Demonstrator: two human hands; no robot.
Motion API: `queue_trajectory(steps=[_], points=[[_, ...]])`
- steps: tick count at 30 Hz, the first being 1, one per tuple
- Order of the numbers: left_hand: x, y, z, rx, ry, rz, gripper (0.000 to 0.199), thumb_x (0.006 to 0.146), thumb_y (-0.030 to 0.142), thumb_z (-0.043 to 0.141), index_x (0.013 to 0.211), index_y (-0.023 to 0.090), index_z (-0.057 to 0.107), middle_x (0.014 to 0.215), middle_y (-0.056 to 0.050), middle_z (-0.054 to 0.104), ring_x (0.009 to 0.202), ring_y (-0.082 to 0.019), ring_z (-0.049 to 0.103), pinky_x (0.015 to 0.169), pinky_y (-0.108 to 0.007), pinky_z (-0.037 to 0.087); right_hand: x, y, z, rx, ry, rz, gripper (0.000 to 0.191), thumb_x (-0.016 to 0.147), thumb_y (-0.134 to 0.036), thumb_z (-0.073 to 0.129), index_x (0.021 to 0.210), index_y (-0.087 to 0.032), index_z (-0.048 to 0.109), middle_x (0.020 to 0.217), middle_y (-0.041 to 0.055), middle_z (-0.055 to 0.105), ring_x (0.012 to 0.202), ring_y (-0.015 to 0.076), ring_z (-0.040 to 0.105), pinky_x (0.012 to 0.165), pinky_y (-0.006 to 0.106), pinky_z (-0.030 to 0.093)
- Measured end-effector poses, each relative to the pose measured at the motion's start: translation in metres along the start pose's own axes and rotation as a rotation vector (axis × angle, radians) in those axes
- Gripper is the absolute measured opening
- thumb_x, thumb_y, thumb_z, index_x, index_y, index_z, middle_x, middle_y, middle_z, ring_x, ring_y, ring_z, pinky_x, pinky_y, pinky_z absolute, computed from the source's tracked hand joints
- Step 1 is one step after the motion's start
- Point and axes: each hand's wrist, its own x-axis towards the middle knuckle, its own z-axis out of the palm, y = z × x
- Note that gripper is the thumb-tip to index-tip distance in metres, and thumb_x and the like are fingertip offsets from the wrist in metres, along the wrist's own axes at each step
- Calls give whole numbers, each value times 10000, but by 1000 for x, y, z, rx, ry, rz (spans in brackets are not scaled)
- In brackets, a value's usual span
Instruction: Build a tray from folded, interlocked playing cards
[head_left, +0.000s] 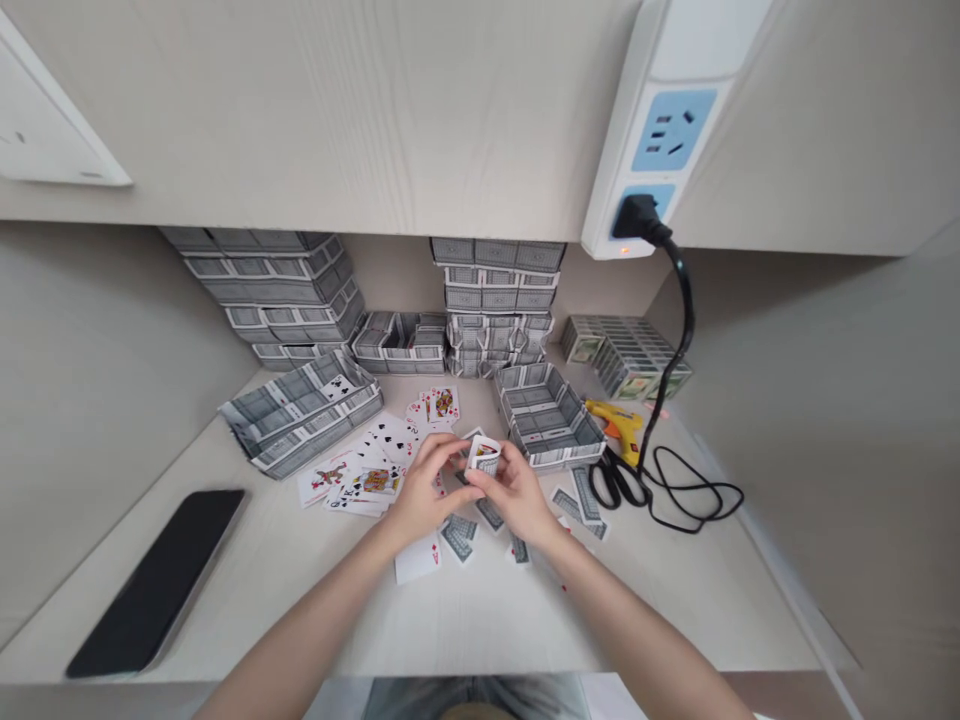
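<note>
A playing card (484,458) is bent into a curl between my two hands, just above the desk. My right hand (523,497) pinches its right side with thumb and fingers. At the card's left edge, the curved fingers and thumb of my left hand (424,495) close in on it; their exact contact is partly hidden. Beneath the hands lie several folded cards with grey patterned backs (457,537). Face-up playing cards (375,480) spread to the left of my left hand, and a lone ace of diamonds (418,560) rests below it.
Boxes built from folded cards flank the hands: a left one (307,410) and a right one (551,415). Stacked card boxes (499,300) stand behind. A yellow glue gun (619,425), black scissors (619,482) and a cable (686,310) from the power strip (660,130) occupy the right; a black phone (157,580), the left.
</note>
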Motion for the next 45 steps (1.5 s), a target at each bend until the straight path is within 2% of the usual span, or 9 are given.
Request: queue_trajectory(steps=[5,10,13,16,18,23,30,37,45], points=[[1,-4,0,-11,-34,39,346,716,319,630,1043,225,571,1012,-71,552,982,-210,502,855,-380,415,0,-1,1,92,-43,119,346,698,-427,617,934,-187,534,832,33,658,791,171,628,770,335,490],[2,-11,1,-68,38,17,256,710,282,639,958,221,631,954,-60,573,930,-186,528,835,-355,427,1,7,-1,80,-78,148,346,757,-467,528,955,-186,564,887,32,635,788,155,609,677,281,502],[3,-13,1,-140,65,-14,255,699,288,649,947,228,648,967,-60,569,928,-183,534,831,-350,433,2,10,-5,-26,-62,123,336,785,-460,490,944,-177,578,864,26,629,787,151,592,673,274,487],[4,-13,0,-198,74,-24,263,686,297,661,941,232,659,955,-60,574,928,-186,535,838,-357,429,3,9,-9,-206,-17,45,275,774,-418,527,829,-161,608,805,15,621,791,153,570,719,276,458],[5,-12,-1,-226,86,-36,249,674,300,672,914,232,671,927,-56,581,906,-184,542,833,-355,429,4,7,-10,-261,13,22,260,748,-410,563,779,-156,614,754,9,615,742,151,565,682,266,454],[6,-8,0,-340,94,-176,170,652,310,686,783,202,694,839,-45,596,818,-165,564,750,-307,455,4,6,-8,-94,72,62,303,680,-407,635,867,-173,590,715,6,631,684,151,588,641,261,463],[7,-5,0,-620,-21,-495,211,603,289,719,754,152,664,787,-15,646,704,-133,583,679,-262,464,5,3,-11,-61,38,107,255,683,-409,630,747,-167,581,645,-11,596,576,111,545,552,225,438],[7,-4,-3,-632,-27,-575,207,607,295,712,747,145,684,693,-6,668,622,-125,573,616,-237,437,5,0,-13,-138,-26,113,282,723,-428,586,658,-154,576,572,-23,527,521,91,499,494,203,404],[6,-8,-3,-608,-58,-611,194,618,304,700,720,139,695,653,-6,664,599,-116,556,603,-223,409,4,0,-12,-198,3,138,348,702,-472,589,582,-152,522,499,-35,483,463,79,444,437,187,357]])
